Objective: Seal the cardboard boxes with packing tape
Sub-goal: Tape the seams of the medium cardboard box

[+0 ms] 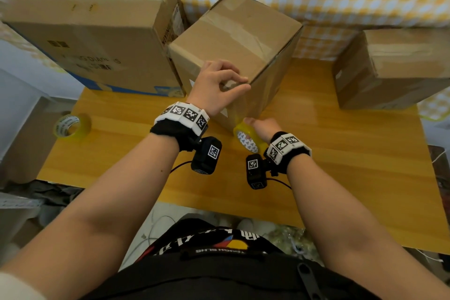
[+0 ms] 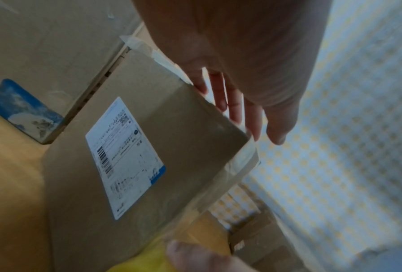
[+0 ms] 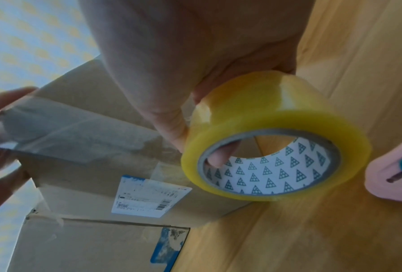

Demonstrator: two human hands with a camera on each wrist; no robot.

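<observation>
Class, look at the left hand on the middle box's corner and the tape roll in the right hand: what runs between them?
A stretch of clear tape runs down the box corner, clearest in the right wrist view.

1. Left hand (image 2: 246, 60) up top, fingers (image 2: 234, 103) straight, tips on the upper edge of a brown cardboard box (image 2: 172, 128).
2. White shipping label with barcode (image 2: 125, 158) stuck on its side.
3. Clear tape strip (image 2: 232, 174) down the corner, bit blurry.
4. Yellow-checked cloth (image 2: 335, 147) behind.
</observation>
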